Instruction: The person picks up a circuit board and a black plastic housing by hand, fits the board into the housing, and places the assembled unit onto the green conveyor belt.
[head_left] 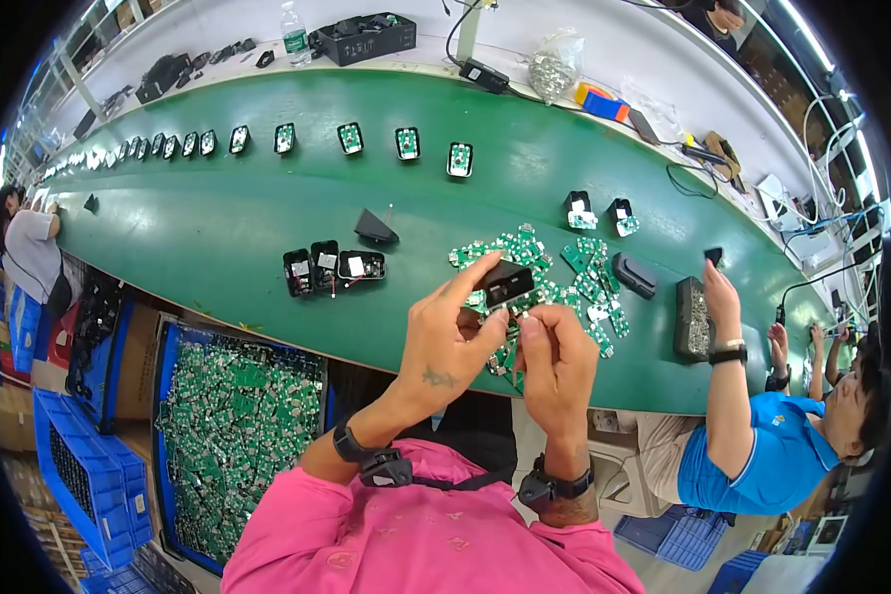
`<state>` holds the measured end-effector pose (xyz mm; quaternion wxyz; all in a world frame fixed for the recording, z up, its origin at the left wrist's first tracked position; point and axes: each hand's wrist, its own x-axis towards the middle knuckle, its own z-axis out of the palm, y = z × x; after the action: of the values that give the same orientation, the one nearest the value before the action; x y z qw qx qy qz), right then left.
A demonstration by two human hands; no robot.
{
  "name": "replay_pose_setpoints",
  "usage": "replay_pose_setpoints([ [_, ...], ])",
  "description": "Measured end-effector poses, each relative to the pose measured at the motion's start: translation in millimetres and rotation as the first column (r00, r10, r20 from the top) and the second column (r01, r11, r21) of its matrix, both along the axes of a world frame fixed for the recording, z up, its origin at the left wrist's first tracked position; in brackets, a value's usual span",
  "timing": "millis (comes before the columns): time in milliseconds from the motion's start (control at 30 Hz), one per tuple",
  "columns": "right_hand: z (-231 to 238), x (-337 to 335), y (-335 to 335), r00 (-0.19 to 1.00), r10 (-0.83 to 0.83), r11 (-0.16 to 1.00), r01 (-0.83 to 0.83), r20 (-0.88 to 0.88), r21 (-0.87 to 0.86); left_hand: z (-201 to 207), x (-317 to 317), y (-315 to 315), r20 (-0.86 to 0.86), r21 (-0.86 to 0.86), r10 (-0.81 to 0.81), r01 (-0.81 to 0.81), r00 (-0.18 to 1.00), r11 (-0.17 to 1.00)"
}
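Note:
My left hand (444,335) grips a small black plastic housing (510,284), its open side showing a hollow inside. Close below it, the fingers of my right hand (556,368) are pinched together; whatever they hold is too small to make out. Beneath both hands lies a loose pile of small green circuit boards (589,277) on the green table (267,213). To the left sit several black housings (325,267) with wires and white parts, near a dark wedge-shaped piece (376,227). A closed black case (635,275) rests right of the pile.
Black housings fitted with boards (459,159) form a long row along the far side. Two more (580,210) stand right of centre. A blue crate (243,426) full of boards is below the table edge. A co-worker in a blue shirt (762,450) reaches in from the right beside a dark bin (693,319).

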<state>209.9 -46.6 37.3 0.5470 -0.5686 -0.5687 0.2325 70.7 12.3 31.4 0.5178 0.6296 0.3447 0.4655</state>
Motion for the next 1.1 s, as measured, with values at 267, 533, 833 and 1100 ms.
replay_pose_setpoints([
  [267,31.4,8.4,-10.8,0.921,0.078,0.99,-0.116,0.382,0.077,25.0,-12.6,-15.0,-0.064,0.135,0.037,-0.028,0.997,0.99],
  [533,50.0,12.5,-10.7,0.866,0.157,0.983,-0.184,0.476,0.012,32.4,-17.9,-18.1,-0.137,0.231,0.032,0.001,0.99,0.973],
  [833,47.8,14.8,-10.5,0.87,0.184,0.976,-0.218,0.457,0.023,31.8,-18.6,-16.7,-0.196,0.304,0.032,0.03,0.98,0.952],
  [1100,48.7,17.3,-11.6,0.855,0.204,0.973,-0.23,0.476,-0.004,31.7,-17.7,-18.8,-0.193,0.228,-0.001,0.046,0.981,0.972],
])
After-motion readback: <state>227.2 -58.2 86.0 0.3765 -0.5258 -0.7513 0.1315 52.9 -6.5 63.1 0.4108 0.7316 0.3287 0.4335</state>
